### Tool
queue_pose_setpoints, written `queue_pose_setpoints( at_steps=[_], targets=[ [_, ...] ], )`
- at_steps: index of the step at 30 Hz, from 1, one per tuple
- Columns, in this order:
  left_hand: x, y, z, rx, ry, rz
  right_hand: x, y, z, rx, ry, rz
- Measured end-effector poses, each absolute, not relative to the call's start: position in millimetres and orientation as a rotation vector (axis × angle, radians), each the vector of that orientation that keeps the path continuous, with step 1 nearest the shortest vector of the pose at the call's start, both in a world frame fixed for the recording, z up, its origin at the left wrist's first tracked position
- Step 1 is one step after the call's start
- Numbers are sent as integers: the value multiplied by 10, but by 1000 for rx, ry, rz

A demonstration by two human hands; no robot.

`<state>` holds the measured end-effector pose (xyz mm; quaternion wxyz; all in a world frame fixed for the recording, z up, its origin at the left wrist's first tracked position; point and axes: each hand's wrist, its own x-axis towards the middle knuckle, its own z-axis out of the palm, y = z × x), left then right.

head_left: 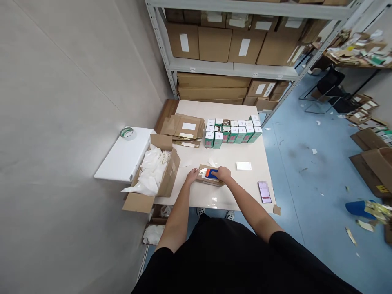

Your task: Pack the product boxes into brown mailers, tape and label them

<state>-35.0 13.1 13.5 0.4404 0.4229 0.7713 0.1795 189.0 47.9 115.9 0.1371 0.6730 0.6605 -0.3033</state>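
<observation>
A small cardboard box (211, 182) lies on the white table in front of me, with shiny clear tape and a white label on top. My left hand (192, 175) grips its left end, thumb and fingers against the edge. Over the right part of the box is my right hand (223, 174), closed around a flat blue tool with an orange end (212, 173). That tool rests against the box top; its exact kind is unclear. A scrap of clear film (212, 162) lies just behind the box.
Green-and-white product boxes (234, 134) stand in rows behind. Flattened cartons (186, 126) are stacked at back left. An open carton (168, 175) holds white bags. A phone (264, 192) and white card (243, 165) lie right. Metal shelving (232, 67) stands beyond the table.
</observation>
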Motion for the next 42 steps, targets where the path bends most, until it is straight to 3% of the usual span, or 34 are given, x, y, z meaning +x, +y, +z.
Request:
queue_pose_setpoints(
  at_steps=[7, 19, 25, 34, 42],
  targets=[
    [-5, 214, 15, 1064, 1769, 356, 1885, 490, 1158, 1906, 1891, -862],
    [1328, 79, -16, 1131, 1829, 184, 3050, 419, 1242, 1991, 1752, -852],
    [1354, 85, 9, 1168, 1852, 154, 3438, 373, 1222, 1978, 1791, -885],
    [1371, 100, -11, 1180, 1886, 124, 5042, 118, 1060, 2101, 1631, -763],
    [1299, 108, 12, 1224, 1840, 106, 4885, 9, 972, 2126, 1583, -724]
  ],
)
